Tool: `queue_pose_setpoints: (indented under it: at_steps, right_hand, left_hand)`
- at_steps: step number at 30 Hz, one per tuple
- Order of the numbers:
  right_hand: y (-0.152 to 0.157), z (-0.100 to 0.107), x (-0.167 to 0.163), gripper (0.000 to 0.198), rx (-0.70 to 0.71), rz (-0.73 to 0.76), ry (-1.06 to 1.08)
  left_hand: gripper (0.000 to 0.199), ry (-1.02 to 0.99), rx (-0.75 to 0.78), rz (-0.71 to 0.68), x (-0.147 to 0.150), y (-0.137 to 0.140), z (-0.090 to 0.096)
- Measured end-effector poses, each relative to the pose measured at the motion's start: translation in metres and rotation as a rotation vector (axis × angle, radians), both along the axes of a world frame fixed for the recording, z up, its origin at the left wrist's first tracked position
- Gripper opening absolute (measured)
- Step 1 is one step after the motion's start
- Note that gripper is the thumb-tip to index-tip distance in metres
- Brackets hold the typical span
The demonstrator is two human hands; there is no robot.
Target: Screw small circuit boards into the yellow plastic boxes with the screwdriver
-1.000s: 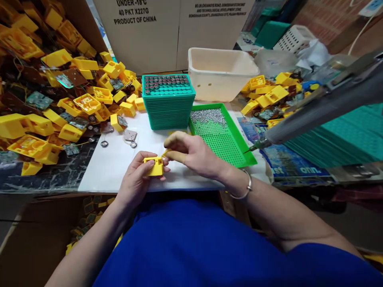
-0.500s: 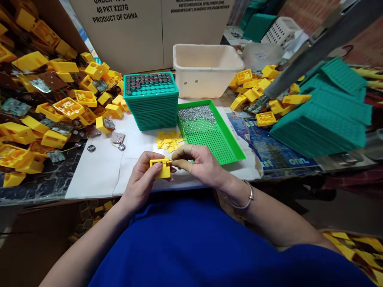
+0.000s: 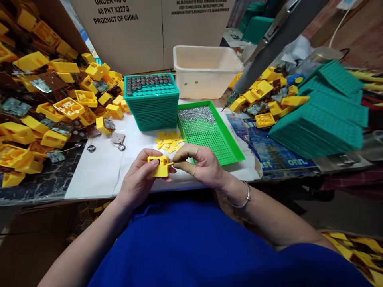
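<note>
The left hand [image 3: 140, 175] grips the yellow housing [image 3: 158, 169], thumb on its face; the housing is above the near edge of the white sheet [image 3: 92, 171]. The right hand [image 3: 206, 164] pinches a thin yellow tab [image 3: 170, 164] between thumb and forefinger; the tab's end meets the housing's right side; its seating depth cannot be told. Loose tabs [image 3: 168, 140] lie just beyond the hands; the green tray [image 3: 237, 153], with small metal parts [image 3: 197, 114] at its far end, lies to their right; the teal stack [image 3: 157, 113] stands left of it; the driver [image 3: 266, 52] hangs tilted, tip downward.
</note>
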State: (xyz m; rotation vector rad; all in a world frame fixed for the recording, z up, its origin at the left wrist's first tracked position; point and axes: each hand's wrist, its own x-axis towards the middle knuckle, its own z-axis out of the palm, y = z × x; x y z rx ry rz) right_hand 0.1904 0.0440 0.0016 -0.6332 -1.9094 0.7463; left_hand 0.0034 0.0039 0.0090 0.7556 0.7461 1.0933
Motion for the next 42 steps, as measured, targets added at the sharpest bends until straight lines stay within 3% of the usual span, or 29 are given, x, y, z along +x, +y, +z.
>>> queue_pose_setpoints:
  at_steps: [2,5,6,7,8,12,13,15,19,23,28,32,35,39,42]
  right_hand:
    - [0.000,0.000,0.002,0.004,0.202,0.002,-0.074]
    - [-0.001,-0.001,0.005,0.015,0.670,-0.008,-0.178]
    - [-0.002,-0.001,0.006,0.016,0.743,-0.016,-0.199]
    - [-0.003,0.000,0.006,0.016,0.717,-0.032,-0.207]
    - [-0.005,0.000,0.005,0.014,0.592,-0.055,-0.201]
    - [-0.014,0.005,-0.003,0.009,-0.255,-0.131,-0.022]
    - [-0.015,0.005,-0.005,0.011,-0.388,-0.124,0.026]
    - [-0.017,0.006,-0.009,0.014,-0.510,-0.101,0.061]
    - [-0.021,0.002,-0.015,0.006,-0.416,-0.144,0.030]
    - [-0.026,-0.002,-0.020,0.004,-0.284,-0.209,-0.002]
    - [-0.017,0.008,-0.010,0.024,-0.397,-0.151,-0.202]
    - [-0.002,0.024,0.001,0.022,-0.503,-0.020,-0.484]
    - [-0.001,0.028,-0.002,0.023,-0.496,-0.040,-0.534]
    - [-0.011,0.024,-0.006,0.021,-0.377,-0.091,-0.578]
    - [-0.001,0.031,0.013,0.026,-0.267,-0.118,-0.540]
  left_hand:
    - [0.014,-0.004,-0.020,-0.027,-0.001,0.000,0.000]
    - [0.015,-0.014,-0.079,-0.121,-0.001,0.002,0.000]
    - [0.015,-0.016,-0.099,-0.139,-0.001,0.002,-0.001]
    - [0.016,-0.014,-0.116,-0.136,-0.001,0.003,-0.001]
    - [0.016,-0.005,-0.123,-0.114,0.000,0.003,-0.003]
    - [0.022,0.090,-0.037,-0.023,0.004,0.000,-0.011]
    - [0.025,0.131,0.003,-0.024,0.005,-0.002,-0.013]
    - [0.029,0.233,0.094,-0.037,0.007,-0.006,-0.016]
    - [0.028,0.442,0.284,-0.006,0.009,-0.009,-0.016]
    - [0.029,0.490,0.296,0.007,0.010,-0.010,-0.014]
    - [0.026,0.514,0.345,-0.025,0.007,-0.012,-0.016]
    - [0.026,0.597,0.441,-0.054,0.003,-0.013,-0.014]
    - [0.027,0.600,0.513,-0.069,0.000,-0.011,-0.014]
    - [0.025,0.561,0.464,-0.062,0.000,-0.008,-0.014]
    - [0.023,0.441,0.275,-0.095,0.003,-0.005,-0.015]
